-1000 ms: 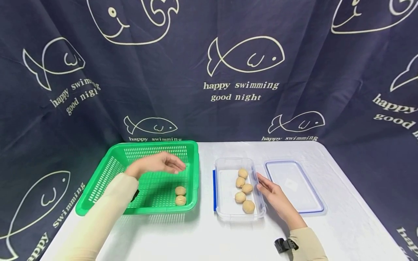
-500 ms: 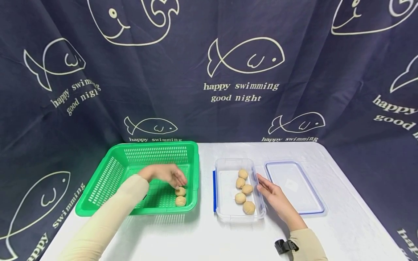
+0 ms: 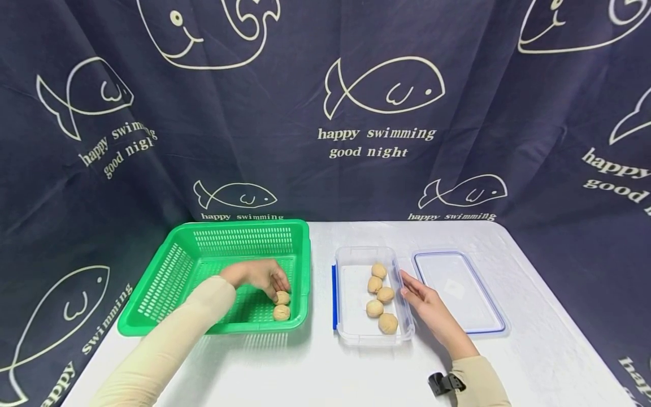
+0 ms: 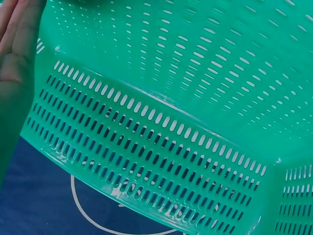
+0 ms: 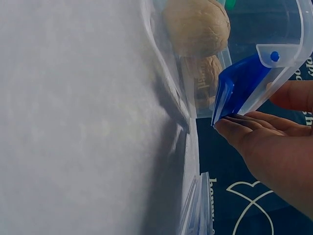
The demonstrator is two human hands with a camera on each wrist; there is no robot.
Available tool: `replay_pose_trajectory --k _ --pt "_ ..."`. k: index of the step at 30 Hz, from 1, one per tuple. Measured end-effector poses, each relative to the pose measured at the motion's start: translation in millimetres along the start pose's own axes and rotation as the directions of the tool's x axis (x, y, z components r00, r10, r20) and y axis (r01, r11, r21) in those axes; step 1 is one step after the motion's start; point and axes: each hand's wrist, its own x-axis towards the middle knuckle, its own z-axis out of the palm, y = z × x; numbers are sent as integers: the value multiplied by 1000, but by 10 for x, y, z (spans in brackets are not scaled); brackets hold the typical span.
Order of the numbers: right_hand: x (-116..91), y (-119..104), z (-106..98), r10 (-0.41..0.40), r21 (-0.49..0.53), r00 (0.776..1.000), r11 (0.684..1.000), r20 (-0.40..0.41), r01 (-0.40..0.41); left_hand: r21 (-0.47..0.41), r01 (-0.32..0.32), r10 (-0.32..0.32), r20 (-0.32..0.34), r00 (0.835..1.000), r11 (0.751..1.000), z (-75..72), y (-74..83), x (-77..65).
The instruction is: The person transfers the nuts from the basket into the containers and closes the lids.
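In the head view, my left hand reaches down into the green basket. Its thumb and fingertips pinch a walnut near the basket's right wall. Just in front of that one lies a second walnut. My right hand rests with fairly straight fingers against the right side of a clear plastic box. Several walnuts lie in this box. The right wrist view shows those fingers touching a blue latch that hangs on the box. In the left wrist view the walnuts at the fingertips are hidden.
A clear lid with a blue seal lies flat to the right of the box. The white table ends at a dark blue curtain printed with fish. A black strap sits on the right wrist.
My left hand has come down and slightly right inside the basket, and its fingers have closed around the rear walnut. My right hand and the box have stayed put.
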Motion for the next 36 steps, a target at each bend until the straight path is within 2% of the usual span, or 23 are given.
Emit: replay_pose_trajectory --k 6,12,16,26,31,36 --pt "11 6 4 -11 -1 1000 1000 -2 11 29 -29 29 -26 999 999 19 10 -8" --pt "29 20 3 -20 -3 1000 1000 -2 20 20 -64 65 -57 996 998 9 12 -12" --pt "30 19 3 -18 -2 1000 1000 1 18 26 -63 65 -63 996 998 -4 14 -17" --pt "6 25 -3 -10 -4 1000 1000 -1 10 139 -29 35 -43 998 990 56 28 -20" --pt "8 30 -7 -14 -4 1000 1000 -6 14 209 -30 42 -51 998 977 67 38 9" --pt "9 34 -10 -23 -5 1000 1000 -6 23 226 -56 71 -60 996 973 63 46 6"
